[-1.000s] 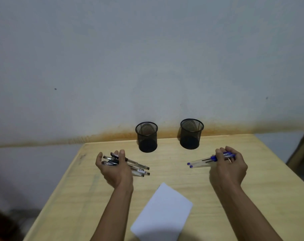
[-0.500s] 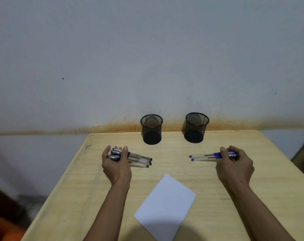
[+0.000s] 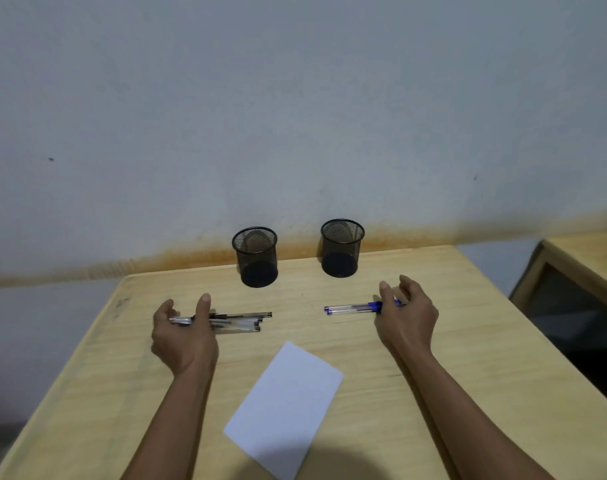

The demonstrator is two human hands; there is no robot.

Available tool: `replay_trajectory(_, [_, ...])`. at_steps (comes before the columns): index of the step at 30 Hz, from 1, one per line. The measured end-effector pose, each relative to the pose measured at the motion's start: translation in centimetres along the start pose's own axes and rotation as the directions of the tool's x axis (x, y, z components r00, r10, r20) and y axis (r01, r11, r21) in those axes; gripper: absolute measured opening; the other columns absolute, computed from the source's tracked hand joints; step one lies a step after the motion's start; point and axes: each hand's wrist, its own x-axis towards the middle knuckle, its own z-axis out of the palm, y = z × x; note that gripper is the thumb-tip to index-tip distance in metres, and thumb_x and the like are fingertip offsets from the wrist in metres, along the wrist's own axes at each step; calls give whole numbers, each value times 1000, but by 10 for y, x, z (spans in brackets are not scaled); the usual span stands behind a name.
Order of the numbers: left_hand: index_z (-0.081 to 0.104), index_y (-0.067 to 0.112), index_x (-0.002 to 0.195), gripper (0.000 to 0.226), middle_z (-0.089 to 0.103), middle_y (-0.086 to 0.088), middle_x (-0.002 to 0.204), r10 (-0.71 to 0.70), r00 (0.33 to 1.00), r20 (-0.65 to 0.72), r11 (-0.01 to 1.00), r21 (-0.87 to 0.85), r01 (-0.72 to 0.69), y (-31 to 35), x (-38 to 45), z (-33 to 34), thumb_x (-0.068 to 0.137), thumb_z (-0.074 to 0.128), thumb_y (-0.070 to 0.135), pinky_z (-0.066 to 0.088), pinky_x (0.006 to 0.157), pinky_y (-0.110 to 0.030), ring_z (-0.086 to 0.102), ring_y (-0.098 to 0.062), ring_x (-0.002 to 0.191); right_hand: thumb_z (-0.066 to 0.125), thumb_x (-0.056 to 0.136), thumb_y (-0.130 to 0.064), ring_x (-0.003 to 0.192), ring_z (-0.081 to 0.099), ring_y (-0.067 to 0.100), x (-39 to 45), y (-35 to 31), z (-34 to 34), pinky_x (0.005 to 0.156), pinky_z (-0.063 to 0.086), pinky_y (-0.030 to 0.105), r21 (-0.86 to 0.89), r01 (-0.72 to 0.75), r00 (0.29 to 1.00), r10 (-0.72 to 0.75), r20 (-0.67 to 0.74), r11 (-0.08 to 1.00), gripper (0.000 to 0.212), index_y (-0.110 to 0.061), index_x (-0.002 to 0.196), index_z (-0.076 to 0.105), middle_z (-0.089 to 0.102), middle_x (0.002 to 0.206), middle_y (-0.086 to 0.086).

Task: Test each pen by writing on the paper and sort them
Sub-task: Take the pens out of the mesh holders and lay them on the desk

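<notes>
Head view: left hand (image 3: 182,336) is hovering over the black pens (image 3: 238,322), fingers loosely spread, thumb up — holding nothing that I can make out. Right hand (image 3: 407,318) is arching wide over the blue pens (image 3: 352,309), not gripping. Both bundles are lying on the table (image 3: 468,358), long axes running left-right, tips pointing inward. Paper (image 3: 284,408) is sitting nearer, between the forearms. Two mesh cups (image 3: 255,258) are standing at the far edge — right hand looks marginally nearer its bundle

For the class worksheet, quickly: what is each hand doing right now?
Left hand: open, fingers loosening over the black pens on the table.
Right hand: open, letting go of the blue pens.
</notes>
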Motion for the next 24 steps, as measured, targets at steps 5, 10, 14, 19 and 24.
replay_trajectory(5, [64, 6, 129, 59, 66, -19, 129, 18, 999, 40, 999, 40, -20, 3, -3, -1, 84, 80, 40, 46, 105, -38, 63, -29, 120, 67, 94, -34, 126, 59, 24, 1, 1, 0, 95, 41, 23, -21, 23, 1000, -23, -6, 1000, 55, -10, 141, 52, 61, 138, 16])
replay_trajectory(10, [62, 7, 133, 61, 66, -14, 132, 70, 996, 55, 997, 34, -72, 4, -7, -7, 85, 80, 39, 45, 105, -34, 62, -27, 122, 67, 94, -33, 127, 58, 25, -1, -1, 1, 94, 40, 23, 0, 37, 999, -37, -1, 999, 55, -9, 141, 53, 61, 137, 18])
replay_trajectory(14, [63, 11, 131, 68, 68, -13, 128, 41, 998, 51, 999, 33, -42, -2, -3, -7, 78, 82, 48, 50, 105, -47, 65, -23, 117, 69, 93, -33, 126, 59, 23, 0, 2, 2, 95, 40, 23, 5, 51, 999, -51, 17, 999, 54, -9, 139, 54, 63, 135, 17])
replay_trajectory(19, [60, 7, 136, 62, 64, -11, 132, 1, 999, 40, 1000, 29, -2, 9, -11, -6, 85, 80, 35, 43, 94, -23, 59, -12, 112, 71, 91, -34, 123, 61, 21, 7, 9, 1, 95, 43, 26, -2, 69, 996, -69, 50, 998, 54, -12, 138, 55, 65, 132, 14])
replay_trajectory(24, [57, 8, 141, 58, 59, -10, 143, 7, 999, 53, 1000, 23, -8, 20, -17, -10, 91, 73, 35, 37, 93, -17, 56, -17, 129, 71, 91, -32, 119, 58, 13, 9, 9, -1, 93, 43, 26, 11, 112, 989, -113, 91, 994, 52, -15, 138, 54, 63, 134, 4])
